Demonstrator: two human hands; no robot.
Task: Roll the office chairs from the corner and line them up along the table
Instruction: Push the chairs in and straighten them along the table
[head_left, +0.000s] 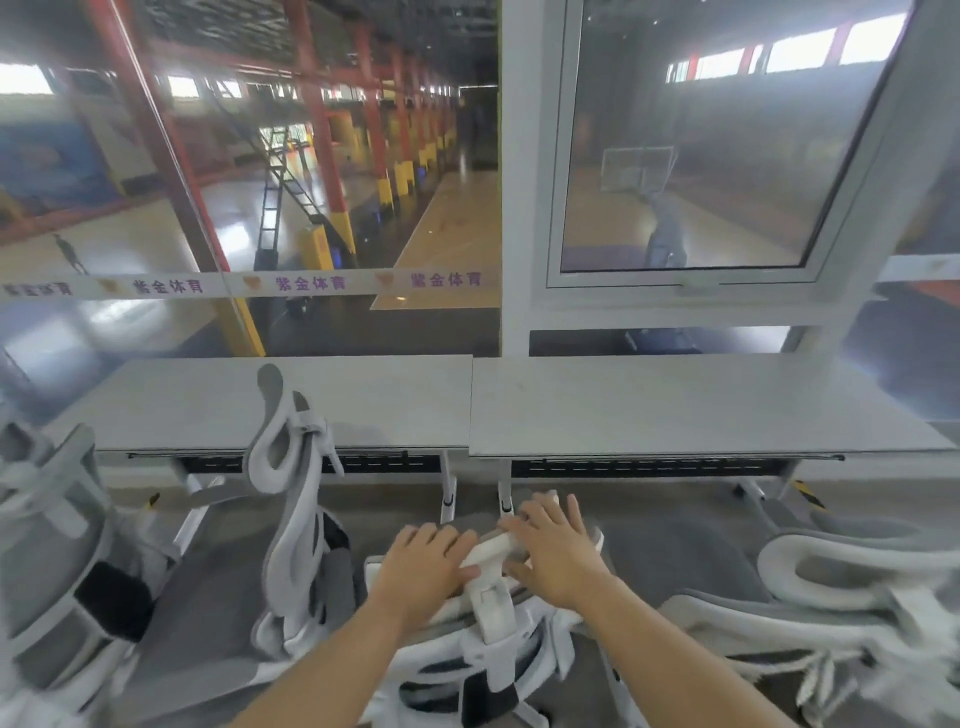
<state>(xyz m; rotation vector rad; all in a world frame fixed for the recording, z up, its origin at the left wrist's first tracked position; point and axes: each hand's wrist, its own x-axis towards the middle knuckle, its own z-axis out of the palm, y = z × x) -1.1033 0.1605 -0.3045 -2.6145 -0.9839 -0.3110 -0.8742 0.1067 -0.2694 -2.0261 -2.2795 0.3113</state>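
Observation:
A white and grey mesh office chair (491, 618) stands right below me, its back toward me, facing the long grey table (675, 410). My left hand (426, 566) and my right hand (556, 551) both grip the chair's white headrest from above, one on each side. A second chair (296, 514) is turned sideways to the left of it, close to the table edge. A third chair (57, 561) stands at the far left. Another chair (857, 587) is at the right, blurred.
The table is two grey tops joined at a seam (471, 405), on white legs (448, 493), set against a glass wall and a white-framed window (691, 280) overlooking a sports hall. Grey carpet (685, 530) lies between the chairs.

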